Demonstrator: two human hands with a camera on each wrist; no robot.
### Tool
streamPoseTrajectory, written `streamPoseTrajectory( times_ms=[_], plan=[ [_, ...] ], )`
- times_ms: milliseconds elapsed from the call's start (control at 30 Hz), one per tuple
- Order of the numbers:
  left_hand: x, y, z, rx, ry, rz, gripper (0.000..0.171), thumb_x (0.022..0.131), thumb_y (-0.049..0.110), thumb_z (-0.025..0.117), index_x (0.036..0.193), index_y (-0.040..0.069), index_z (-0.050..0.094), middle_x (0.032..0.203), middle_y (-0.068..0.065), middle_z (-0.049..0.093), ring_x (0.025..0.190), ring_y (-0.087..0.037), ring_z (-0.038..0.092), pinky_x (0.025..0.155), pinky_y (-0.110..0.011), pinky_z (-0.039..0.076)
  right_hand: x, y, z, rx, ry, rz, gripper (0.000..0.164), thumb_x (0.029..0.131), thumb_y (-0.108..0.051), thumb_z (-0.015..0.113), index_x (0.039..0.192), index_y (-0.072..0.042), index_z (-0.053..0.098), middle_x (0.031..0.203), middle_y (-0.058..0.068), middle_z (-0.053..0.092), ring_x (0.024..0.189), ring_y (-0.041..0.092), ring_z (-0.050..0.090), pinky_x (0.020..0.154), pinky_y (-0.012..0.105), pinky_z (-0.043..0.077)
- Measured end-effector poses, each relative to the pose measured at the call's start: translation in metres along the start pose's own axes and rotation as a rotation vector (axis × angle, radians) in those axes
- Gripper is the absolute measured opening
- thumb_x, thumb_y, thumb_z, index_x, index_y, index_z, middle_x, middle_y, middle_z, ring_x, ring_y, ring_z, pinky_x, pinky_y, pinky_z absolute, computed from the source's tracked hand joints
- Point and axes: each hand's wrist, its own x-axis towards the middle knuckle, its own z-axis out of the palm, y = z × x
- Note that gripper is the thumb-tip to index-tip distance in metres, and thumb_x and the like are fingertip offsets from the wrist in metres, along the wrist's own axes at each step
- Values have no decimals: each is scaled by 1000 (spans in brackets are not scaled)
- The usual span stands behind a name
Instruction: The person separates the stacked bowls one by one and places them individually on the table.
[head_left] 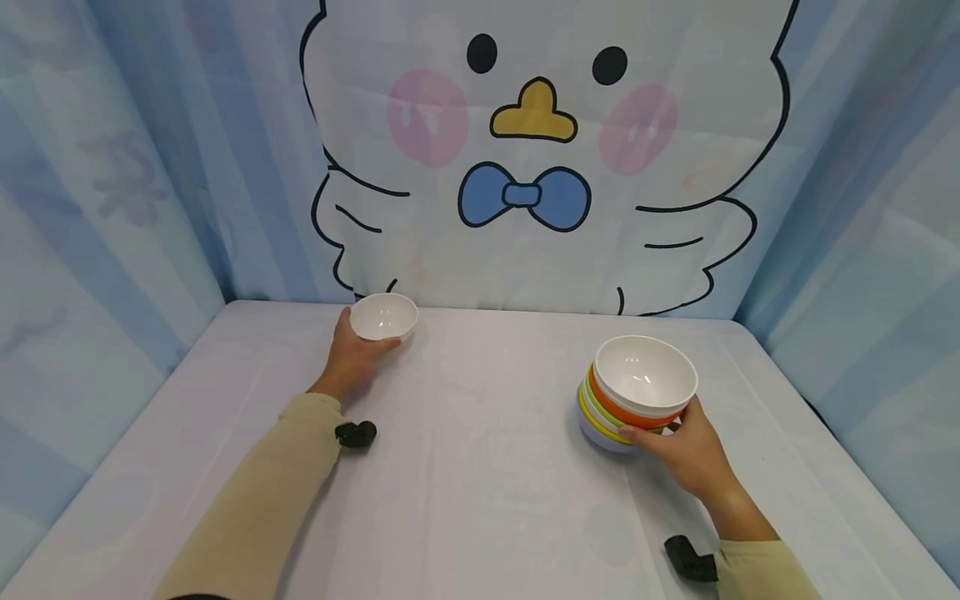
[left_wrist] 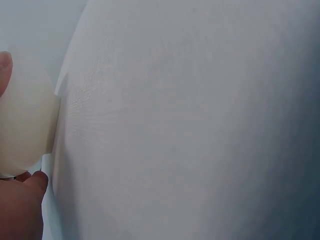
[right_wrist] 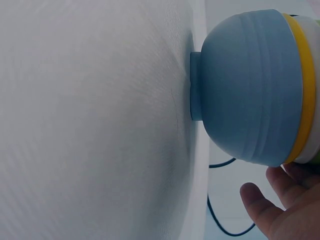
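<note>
At the far left of the table, my left hand (head_left: 354,357) holds a small white bowl (head_left: 385,315), with the thumb along its near side. The left wrist view shows this bowl (left_wrist: 25,120) from the side, its foot close to the cloth. On the right stands a stack of nested bowls (head_left: 600,425); a white bowl (head_left: 647,371) is on top, over orange, green, white and yellow rims. My right hand (head_left: 686,450) grips the stack's near right side. Lowest is a pale blue bowl (right_wrist: 250,87), its foot at the cloth. Some right-hand fingers are hidden behind the bowls.
A white cloth covers the table (head_left: 480,467). Behind it hangs a curtain (head_left: 525,267) with a cartoon bird, and blue curtains stand at both sides. Black wrist devices (head_left: 356,434) sit by both cuffs. A dark cable (right_wrist: 220,220) shows in the right wrist view.
</note>
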Motion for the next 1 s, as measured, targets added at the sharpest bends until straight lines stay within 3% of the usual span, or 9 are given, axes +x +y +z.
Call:
streamPoseTrajectory(
  times_ms=[300, 500, 567, 667, 767, 833, 1000],
  plan=[
    [-2, -2, -1, -18, 22, 27, 107, 83, 16, 83, 156, 2, 7, 154, -24, 25, 141, -39, 30, 117, -50, 24, -2, 0, 2, 7, -9, 8, 100, 83, -24, 84, 154, -1, 18, 148, 25, 35, 134, 44, 35, 103, 71, 31],
    [-6, 9, -1, 66, 40, 33, 118, 83, 30, 83, 159, 4, -4, 162, -23, 10, 143, -40, 24, 117, -53, 23, -4, 0, 1, -1, -13, 25, 101, 83, -25, 84, 155, -1, 17, 149, 24, 34, 135, 44, 33, 103, 72, 30],
    [-9, 18, 0, 86, 61, 88, 118, 83, 34, 82, 159, 5, -4, 164, -20, 6, 145, -39, 22, 117, -54, 23, -3, 0, 0, 0, -17, 23, 101, 84, -24, 84, 155, -1, 16, 149, 24, 34, 135, 44, 33, 104, 72, 30],
    [-15, 37, 5, 87, 81, 226, 115, 83, 34, 82, 160, 6, 1, 165, -17, 5, 146, -37, 20, 115, -56, 25, -2, 2, -1, 1, -26, 13, 101, 84, -21, 84, 155, -2, 15, 149, 25, 33, 135, 45, 33, 104, 71, 30],
    [-23, 59, 13, 81, 55, 359, 112, 83, 33, 83, 160, 5, 6, 165, -15, 8, 148, -34, 18, 116, -54, 23, -1, 5, -1, 19, -35, -1, 101, 84, -16, 84, 155, -2, 13, 149, 25, 32, 135, 45, 34, 105, 69, 31],
    [-29, 72, 18, 74, 16, 417, 109, 83, 32, 83, 159, 5, 10, 165, -13, 12, 148, -32, 18, 117, -52, 22, 0, 6, 0, 24, -39, -19, 101, 83, -14, 84, 155, -2, 13, 148, 24, 34, 132, 42, 37, 104, 64, 36],
    [-48, 99, 33, 56, -111, 470, 103, 83, 31, 84, 158, 6, 18, 163, -11, 20, 148, -29, 23, 117, -50, 25, 4, 9, 2, 21, -44, -75, 98, 81, -11, 85, 154, -3, 18, 145, 19, 39, 124, 31, 43, 95, 22, 43]
  ],
)
